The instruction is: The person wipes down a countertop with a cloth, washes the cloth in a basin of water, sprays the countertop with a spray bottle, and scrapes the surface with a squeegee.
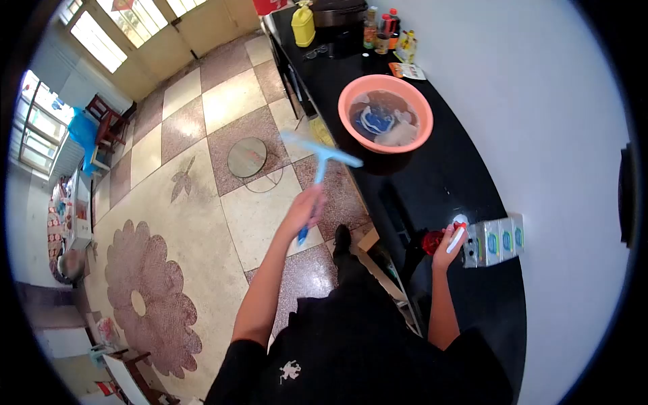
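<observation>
My left hand (307,209) is wrapped round the handle of a light-blue squeegee (322,155), holding it up over the floor beside the counter with its wide blade at the top. The blade is slightly blurred. Over the black counter, my right hand (443,254) grips what looks like a spray bottle (432,241) with a red body and a red-and-white trigger head; the fingers hide part of it. Just right of that hand lies a plastic-wrapped pack of tissues (498,241). Farther along the counter stands a pink basin (423,135) holding water, a blue-and-white cloth (376,121) and a pale cloth (403,132).
Several sauce bottles (383,35), a yellow jug (303,27) and a dark pot (341,12) stand at the counter's far end. A round stool (247,158) is on the tiled floor to the left. Below the counter edge, a cardboard box (381,266) sticks out near my foot.
</observation>
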### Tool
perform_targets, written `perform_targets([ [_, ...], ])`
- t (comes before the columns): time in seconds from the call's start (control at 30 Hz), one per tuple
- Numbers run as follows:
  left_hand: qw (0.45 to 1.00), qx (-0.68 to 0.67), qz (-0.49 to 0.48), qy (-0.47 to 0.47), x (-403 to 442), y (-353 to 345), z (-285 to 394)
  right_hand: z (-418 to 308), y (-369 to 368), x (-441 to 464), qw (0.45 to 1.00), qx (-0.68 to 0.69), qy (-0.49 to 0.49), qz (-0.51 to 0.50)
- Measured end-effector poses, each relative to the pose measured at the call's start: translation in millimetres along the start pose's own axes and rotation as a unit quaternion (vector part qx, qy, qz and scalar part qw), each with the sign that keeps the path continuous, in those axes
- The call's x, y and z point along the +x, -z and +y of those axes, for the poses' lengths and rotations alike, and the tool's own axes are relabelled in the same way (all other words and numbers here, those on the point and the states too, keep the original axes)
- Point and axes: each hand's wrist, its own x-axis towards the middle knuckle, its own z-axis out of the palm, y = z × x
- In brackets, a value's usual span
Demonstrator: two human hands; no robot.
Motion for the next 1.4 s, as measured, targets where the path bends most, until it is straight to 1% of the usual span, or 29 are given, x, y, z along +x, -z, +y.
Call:
perform_targets([
  [0.07,0.996,0.046,-0.062,-0.046,69,-21,17,-3,-24,21,0.997,-0.071,-0.001,0.002],
  [0.13,0.986,0.163,-0.036,-0.011,103,-58,76,-8,-43,35,0.994,-0.107,-0.016,0.004],
  [0.17,0.984,0.174,-0.04,-0.006,134,-63,75,-8,-49,41,0.987,-0.161,0.023,-0.014],
  [0.2,0.982,0.185,-0.045,0.002,163,-66,69,-12,-55,42,0.983,-0.179,0.029,-0.041],
  [0.27,0.969,0.221,-0.068,0.085,206,-69,70,-22,-65,44,0.97,-0.22,0.043,-0.095],
  [0.3,0.96,0.239,-0.08,0.121,228,-70,74,-26,-71,42,0.955,-0.255,0.105,-0.108],
  [0.33,0.928,0.339,-0.147,0.055,256,-69,68,-28,-79,38,0.955,-0.263,0.088,-0.102],
  [0.37,0.876,0.433,-0.211,-0.012,284,-65,56,-32,-88,34,0.948,-0.288,0.075,-0.114],
  [0.43,0.865,0.432,-0.253,-0.045,292,-66,61,-49,-99,25,0.927,-0.341,0.063,-0.143],
  [0.5,0.923,0.345,-0.168,-0.016,271,-63,93,-62,-117,17,0.904,-0.386,0.068,-0.172],
  [0.53,0.945,0.302,-0.127,0.0,268,-56,101,-58,-125,12,0.916,-0.357,0.081,-0.162],
  [0.57,0.918,0.327,-0.225,0.02,285,-43,100,-51,-129,9,0.927,-0.329,0.094,-0.15],
  [0.6,0.925,0.305,-0.228,0.003,286,-35,103,-52,-135,7,0.936,-0.302,0.112,-0.139],
  [0.63,0.932,0.282,-0.228,-0.017,283,-27,104,-54,-138,1,0.959,-0.254,-0.002,-0.127],
  [0.7,0.94,0.247,-0.235,-0.029,280,-8,114,-72,-162,-15,0.973,-0.201,-0.031,-0.107],
  [0.73,0.939,0.244,-0.237,-0.052,277,5,118,-82,-174,-25,0.979,-0.174,-0.046,-0.095],
  [0.77,0.938,0.239,-0.237,-0.075,274,18,124,-90,-182,-36,0.971,-0.196,-0.09,-0.104],
  [0.8,0.938,0.234,-0.235,-0.099,270,32,134,-97,-195,-50,0.97,-0.211,-0.06,-0.101],
  [0.83,0.932,0.211,-0.268,-0.122,268,50,142,-97,-212,-65,0.969,-0.225,-0.028,-0.101],
  [0.87,0.935,0.207,-0.254,-0.132,271,64,145,-98,-227,-79,0.965,-0.239,0.002,-0.103],
  [0.9,0.937,0.207,-0.243,-0.14,271,79,146,-101,-240,-94,0.972,-0.194,-0.072,-0.112],
  [1.0,0.951,0.17,-0.235,-0.109,270,127,157,-106,-279,-129,0.957,-0.212,-0.118,-0.157],
  [1.07,0.95,0.188,-0.231,-0.09,267,164,173,-94,-303,-145,0.957,-0.193,-0.09,-0.196],
  [1.17,0.94,0.19,-0.154,-0.238,294,217,147,-77,-337,-157,0.95,-0.14,-0.149,-0.237],
  [1.23,0.923,0.228,-0.115,-0.288,296,277,146,-48,-353,-159,0.929,-0.166,-0.192,-0.268],
  [1.3,0.93,0.291,-0.041,-0.223,295,349,123,-27,-391,-154,0.915,-0.152,-0.199,-0.316],
  [1.33,0.925,0.369,-0.014,-0.089,292,391,110,-22,-408,-147,0.892,-0.203,-0.172,-0.365],
  [1.37,0.92,0.378,0.076,-0.065,289,438,59,-12,-423,-140,0.866,-0.25,-0.14,-0.411],
  [1.4,0.932,0.336,0.136,-0.028,274,494,12,2,-442,-130,0.856,-0.231,-0.185,-0.424],
])
